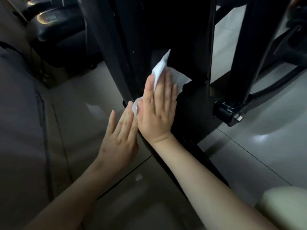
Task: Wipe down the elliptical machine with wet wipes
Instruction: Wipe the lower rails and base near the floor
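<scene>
I see right grip point(157, 112) flat, fingers straight, pressing crumpled white wet wipe point(162, 68) against black elliptical machine housing point(174, 30), low near glossy tiled floor point(249, 155); left grip point(118, 135) fingers straight, resting on housing edge beside it

Pressing the wet wipe point(161, 66) flat between the right grip point(157, 110) and the upright body of the elliptical machine point(182, 39), with wipe corners sticking out above and to the right of the fingers and a fold showing beside the thumb. Resting the left grip point(119, 135) just below and left of the right one, touching it, along the body's left edge. Standing on the floor point(249, 155). Rising right of the body, apart from it, as a swing bar point(245, 55) ending low in a bolted pivot joint point(229, 113). Sitting behind, far upper left, as another machine point(54, 22). Lying blurred in the near lower right corner, an unidentifiable object point(285, 206).
</scene>
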